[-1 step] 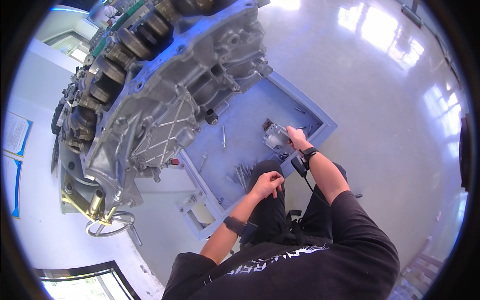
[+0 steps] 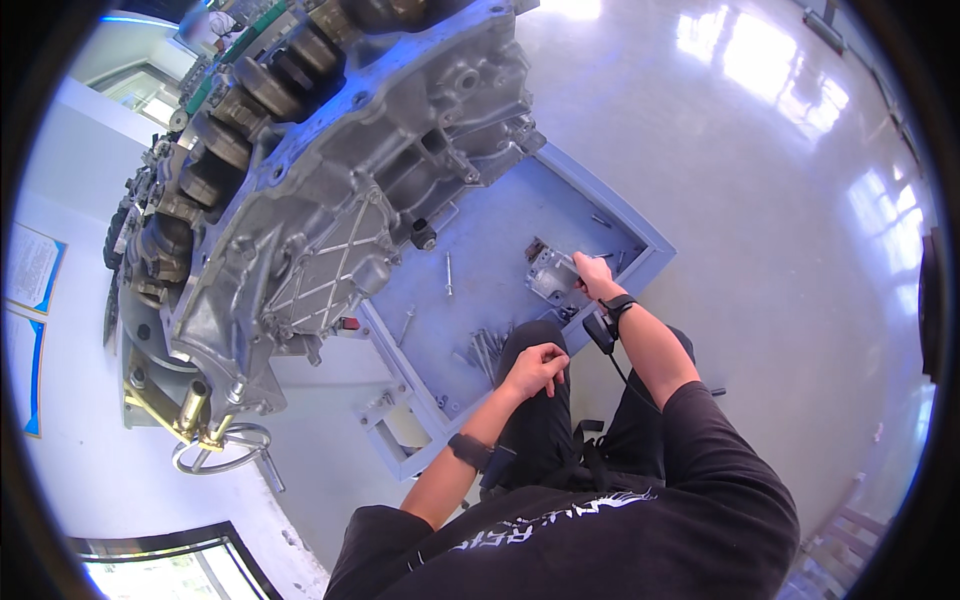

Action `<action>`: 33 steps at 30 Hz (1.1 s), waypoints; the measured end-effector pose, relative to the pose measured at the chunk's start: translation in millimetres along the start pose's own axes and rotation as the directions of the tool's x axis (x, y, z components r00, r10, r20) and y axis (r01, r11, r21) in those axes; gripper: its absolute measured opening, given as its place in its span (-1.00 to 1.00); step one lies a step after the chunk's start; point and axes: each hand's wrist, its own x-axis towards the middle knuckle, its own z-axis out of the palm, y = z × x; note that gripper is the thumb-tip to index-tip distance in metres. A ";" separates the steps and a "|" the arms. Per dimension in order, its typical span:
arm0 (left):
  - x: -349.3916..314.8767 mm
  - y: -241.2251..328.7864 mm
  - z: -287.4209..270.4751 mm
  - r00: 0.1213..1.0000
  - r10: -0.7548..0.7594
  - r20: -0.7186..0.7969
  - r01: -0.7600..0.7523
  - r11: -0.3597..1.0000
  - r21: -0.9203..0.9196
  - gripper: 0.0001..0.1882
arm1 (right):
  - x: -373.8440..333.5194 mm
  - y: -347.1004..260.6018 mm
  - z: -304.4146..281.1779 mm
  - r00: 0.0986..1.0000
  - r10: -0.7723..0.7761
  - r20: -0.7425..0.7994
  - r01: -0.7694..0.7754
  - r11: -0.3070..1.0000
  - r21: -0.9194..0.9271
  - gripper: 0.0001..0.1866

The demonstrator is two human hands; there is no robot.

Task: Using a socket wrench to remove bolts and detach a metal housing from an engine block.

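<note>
My right hand (image 2: pixel 593 277) is closed on the edge of a small silver cast-metal housing (image 2: pixel 550 276), which sits low over the grey tray (image 2: pixel 500 225); whether it touches the tray floor I cannot tell. Dark brown bits show at the housing's far left corner. My left hand (image 2: pixel 537 372) rests on my left knee, its fingers curled in and nothing visible in them. Close to that knee lies a heap of long bolts (image 2: pixel 484 346). A single long bolt (image 2: pixel 448 273) lies farther left in the tray.
A large engine block (image 2: pixel 330 230) with an exposed crankshaft (image 2: pixel 215 140) looms over the tray's left side. Below it is a metal handwheel (image 2: pixel 222 448). The raised tray rim (image 2: pixel 605 190) runs along the right. A black cable (image 2: pixel 625 375) hangs by my right forearm.
</note>
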 end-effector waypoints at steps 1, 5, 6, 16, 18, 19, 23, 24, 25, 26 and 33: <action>1.4 -2.0 1.1 1.000 0.015 -0.001 -0.015 1.000 0.009 -0.79 | 0.5 0.0 -0.5 1.000 -0.029 0.000 0.029 0.998 -0.058 -0.58; 1.8 1.8 0.1 1.000 0.018 0.002 -0.018 0.999 0.045 -0.79 | -3.8 -5.1 -5.5 0.997 -0.072 -0.004 0.071 0.991 -0.111 -0.52; 2.2 3.9 0.0 1.000 0.020 0.024 -0.020 1.000 0.019 -0.80 | -3.8 -6.5 -6.5 0.996 -0.091 0.007 0.092 0.987 -0.135 -0.50; 5.2 4.0 -0.8 0.999 -0.006 0.039 0.007 1.000 -0.021 -0.79 | 8.1 -16.6 -10.8 0.986 -0.164 0.017 0.150 0.845 -0.513 -0.34; 4.8 2.0 0.7 0.999 0.010 0.035 -0.009 1.000 -0.019 -0.78 | 4.9 -17.5 -10.3 0.980 -0.198 0.015 0.173 0.812 -0.557 -0.32; 5.0 1.4 1.2 0.999 0.029 0.037 -0.029 0.999 -0.015 -0.77 | 4.2 -18.8 -12.2 0.981 -0.195 0.018 0.172 0.813 -0.556 -0.32; 1.5 6.8 1.1 1.000 -0.009 0.012 0.009 1.000 0.016 -0.76 | 5.6 -21.2 -38.3 0.991 -0.106 0.081 0.130 0.894 -0.429 -0.30; 0.9 7.8 -0.1 1.000 -0.013 0.011 0.013 1.000 0.000 -0.76 | 8.2 -17.5 -50.8 0.987 -0.131 0.093 0.154 0.934 -0.322 -0.32; -0.1 7.5 -1.2 1.000 -0.019 0.010 0.019 1.000 -0.017 -0.76 | 10.7 -12.2 -64.9 0.983 -0.156 0.101 0.174 0.962 -0.210 -0.34; 1.5 4.6 -4.0 1.000 -0.018 0.025 0.018 1.000 0.000 -0.76 | 13.6 -8.2 -83.2 0.990 -0.125 0.069 0.136 0.969 -0.204 -0.35; 7.5 0.5 -5.5 0.998 -0.024 0.055 0.020 0.998 0.068 -0.74 | 25.6 109.3 -262.0 0.959 -0.012 -0.282 -0.065 0.963 -0.263 -0.60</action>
